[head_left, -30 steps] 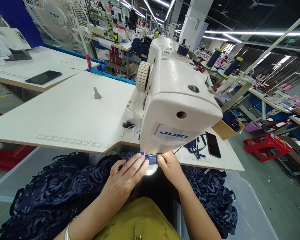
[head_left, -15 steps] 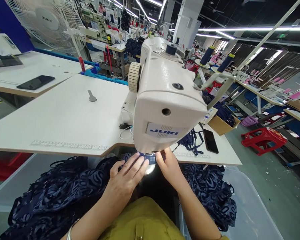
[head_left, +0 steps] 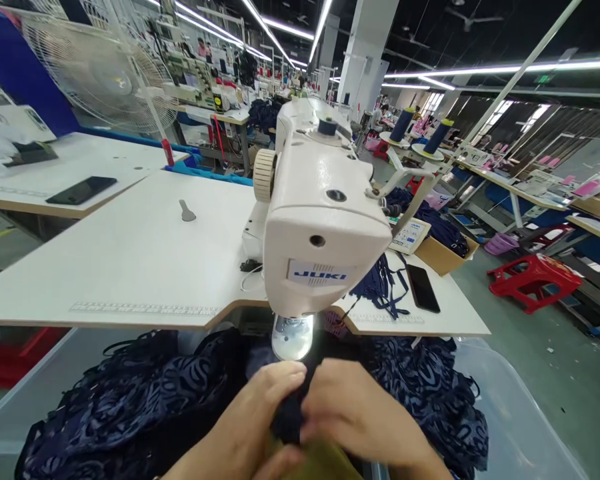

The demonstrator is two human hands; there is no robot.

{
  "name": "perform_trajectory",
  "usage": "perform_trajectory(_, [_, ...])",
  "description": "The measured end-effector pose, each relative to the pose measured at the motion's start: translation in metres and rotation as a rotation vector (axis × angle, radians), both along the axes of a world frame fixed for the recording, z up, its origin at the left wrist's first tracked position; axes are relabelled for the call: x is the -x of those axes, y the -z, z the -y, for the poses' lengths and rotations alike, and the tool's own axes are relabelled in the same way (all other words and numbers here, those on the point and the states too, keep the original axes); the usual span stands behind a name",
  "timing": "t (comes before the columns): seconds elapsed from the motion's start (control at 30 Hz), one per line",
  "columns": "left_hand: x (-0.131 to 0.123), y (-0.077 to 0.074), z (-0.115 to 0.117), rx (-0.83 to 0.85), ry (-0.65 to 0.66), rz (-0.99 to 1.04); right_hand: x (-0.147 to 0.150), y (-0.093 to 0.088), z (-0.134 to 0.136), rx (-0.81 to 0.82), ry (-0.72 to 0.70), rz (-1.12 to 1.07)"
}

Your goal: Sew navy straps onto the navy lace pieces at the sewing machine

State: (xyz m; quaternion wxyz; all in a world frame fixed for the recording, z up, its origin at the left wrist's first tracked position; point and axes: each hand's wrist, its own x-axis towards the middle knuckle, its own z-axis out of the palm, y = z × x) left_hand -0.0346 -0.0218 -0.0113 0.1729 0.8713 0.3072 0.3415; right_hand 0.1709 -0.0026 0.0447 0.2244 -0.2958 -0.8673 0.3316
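Note:
My left hand (head_left: 257, 410) and my right hand (head_left: 363, 413) are close together just in front of the sewing machine (head_left: 325, 227), low over my lap. Between them is a dark navy piece of fabric (head_left: 287, 419), with the fingers of both hands closed on it. My right hand is smeared by motion, and most of the fabric is hidden by the hands. Beyond my fingertips, the machine's lit metal bed (head_left: 293, 337) shows with no cloth on top. The needle area is hidden under the machine head.
Patterned navy garments fill a clear bin (head_left: 10, 407) on the left and another bin (head_left: 520, 407) on the right. On the white table (head_left: 145, 253) are navy straps (head_left: 383, 283), a phone (head_left: 423, 288) and a metal plate (head_left: 187, 211). A cardboard box (head_left: 440, 257) stands behind the phone.
Both hands have drawn back from under the machine head towards my body, bringing the navy fabric off the bed. The metal bed is now uncovered. The view has tilted slightly.

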Motion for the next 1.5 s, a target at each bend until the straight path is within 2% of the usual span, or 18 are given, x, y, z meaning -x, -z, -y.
perform_trajectory(0.07, [-0.004, -0.007, -0.002, 0.2, 0.181, -0.004, -0.002, -0.009, 0.012, -0.069, -0.214, -0.116])
perform_trajectory(0.13, [-0.006, -0.009, -0.008, 0.265, 0.185, -0.043, -0.007, -0.011, 0.018, -0.084, -0.189, -0.229])
perform_trajectory(0.2, [-0.001, -0.007, -0.015, 0.283, 0.044, -0.098, -0.018, -0.007, 0.017, -0.055, 0.018, -0.338])
perform_trajectory(0.27, [0.012, -0.002, -0.019, 0.454, -0.052, -0.12, -0.035, 0.002, 0.011, 0.008, 0.289, -0.518])
perform_trajectory(0.37, [0.031, 0.005, -0.015, 0.978, 0.06, -0.058, -0.059, 0.015, -0.002, 0.036, 0.719, -0.888])
perform_trajectory(0.43, [0.035, 0.005, -0.011, 1.173, 0.093, 0.04, -0.065, 0.019, -0.005, -0.021, 0.875, -0.943])
perform_trajectory(0.5, [0.032, 0.003, -0.009, 1.056, 0.038, 0.126, -0.057, 0.016, -0.001, -0.041, 0.746, -0.743])
perform_trajectory(0.6, [0.024, -0.002, -0.01, 0.738, -0.035, 0.136, -0.028, 0.0, 0.013, 0.004, 0.212, -0.306])
perform_trajectory(0.67, [0.022, -0.005, -0.011, 0.693, -0.01, 0.117, -0.006, -0.011, 0.019, 0.017, -0.05, -0.152])
perform_trajectory(0.73, [0.021, -0.006, -0.009, 0.724, 0.112, 0.081, 0.008, -0.017, 0.022, 0.038, -0.19, -0.127])
perform_trajectory(0.8, [0.02, -0.005, -0.007, 0.786, 0.313, 0.028, 0.011, -0.016, 0.022, 0.053, -0.214, -0.168])
perform_trajectory(0.87, [0.017, -0.001, -0.006, 0.809, 0.374, 0.002, 0.005, -0.008, 0.02, 0.045, -0.084, -0.224])
perform_trajectory(1.0, [0.023, 0.011, -0.012, 0.784, 0.091, 0.004, -0.024, 0.01, 0.015, 0.008, 0.498, -0.582])
perform_trajectory(1.1, [0.048, 0.017, -0.016, 0.864, 0.055, -0.026, -0.057, 0.016, 0.002, -0.096, 0.928, -0.966])
perform_trajectory(1.2, [0.09, 0.015, -0.017, 0.948, 0.038, -0.072, -0.096, 0.017, -0.014, -0.336, 1.259, -1.113])
perform_trajectory(1.3, [0.138, 0.008, -0.016, 1.075, -0.04, -0.129, -0.128, 0.022, -0.021, -0.419, 1.397, -1.149])
perform_trajectory(1.4, [0.173, -0.003, -0.009, 1.116, -0.185, -0.123, -0.141, 0.029, -0.022, -0.275, 1.465, -1.178])
perform_trajectory(1.5, [0.19, -0.012, 0.0, 1.092, -0.368, -0.052, -0.138, 0.029, -0.023, -0.081, 1.539, -1.168])
